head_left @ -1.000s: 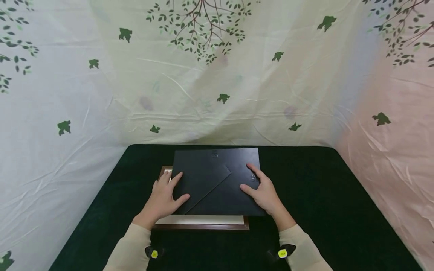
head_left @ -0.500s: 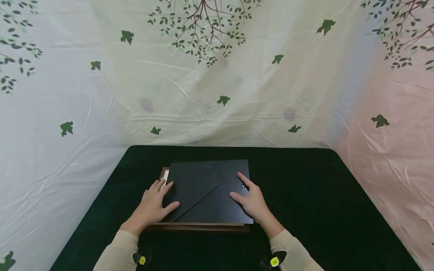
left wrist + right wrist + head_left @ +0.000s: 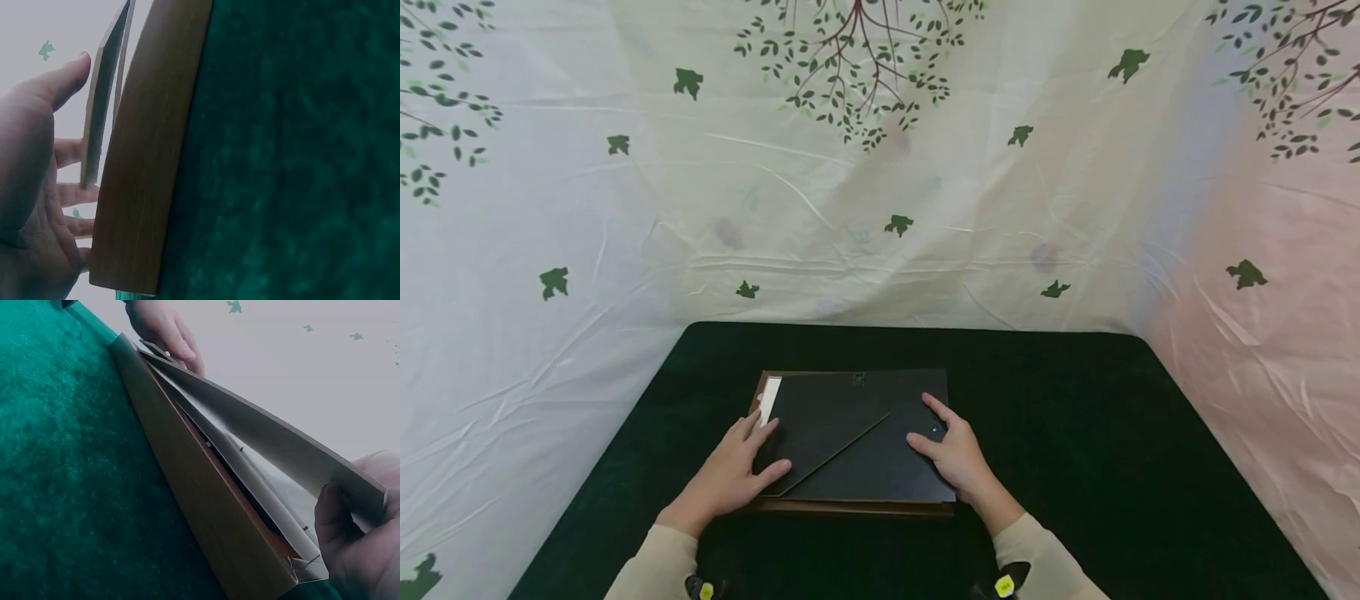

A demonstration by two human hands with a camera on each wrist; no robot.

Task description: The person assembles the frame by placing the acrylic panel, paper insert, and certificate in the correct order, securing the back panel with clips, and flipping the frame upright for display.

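Observation:
A black picture-frame backing board, with a diagonal stand flap on its face, lies over a brown wooden picture frame. Its right end is tilted up from the frame in the right wrist view, leaving a wedge-shaped gap. My right hand pinches the board at that end, thumb and fingers on opposite faces. Loosely spread along the board's left edge, my left hand has straight fingers, with the thumb over the top face. Fingertips of that hand reach the frame's left side. White sheet shows at the frame's left inside.
Dark green cloth covers the table under and around the frame. A pale curtain printed with leaves hangs behind the table's far edge. Small metal pins stick out along the frame's inner edge.
Both hands have brought the backing board toward me and slightly left, and lower onto the frame. It now covers most of the frame, where earlier it overhung the back and right.

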